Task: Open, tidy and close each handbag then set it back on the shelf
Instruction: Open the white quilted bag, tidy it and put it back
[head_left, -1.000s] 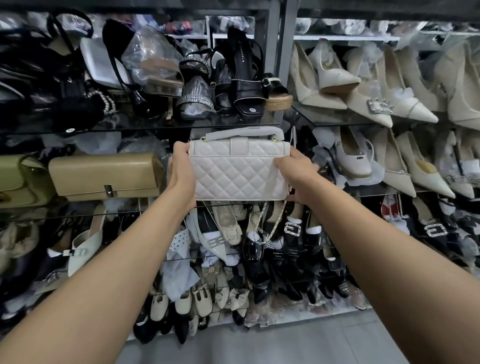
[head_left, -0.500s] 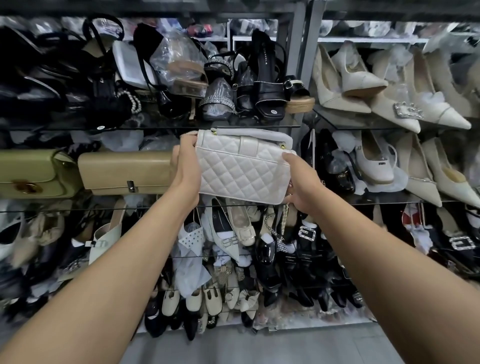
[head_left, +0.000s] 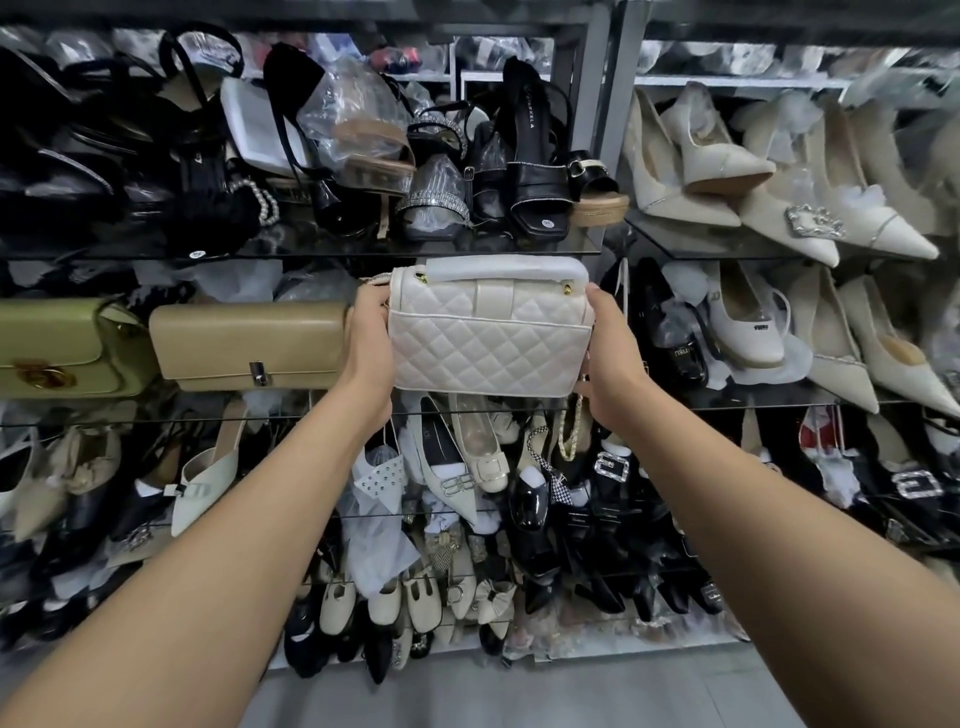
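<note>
Shoe-crammed shelves (head_left: 519, 249) behind; my left hand (head_left: 369, 343) and right hand (head_left: 610, 358) clamp the bag (head_left: 488, 343) by its ends, level, likely for sliding in beside the tan bag (head_left: 249, 343).

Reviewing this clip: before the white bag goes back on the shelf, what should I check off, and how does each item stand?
1. Grip on both ends: ok, left hand and right hand hold the white quilted handbag.
2. Bag upright, handle on top: ok.
3. Flap fastened: cannot tell, no clasp shows.
4. Chain tucked in: not ok, it dangles below the bag by the right hand.
5. Room right of the tan handbag: cannot tell, the held bag hides it.
</note>
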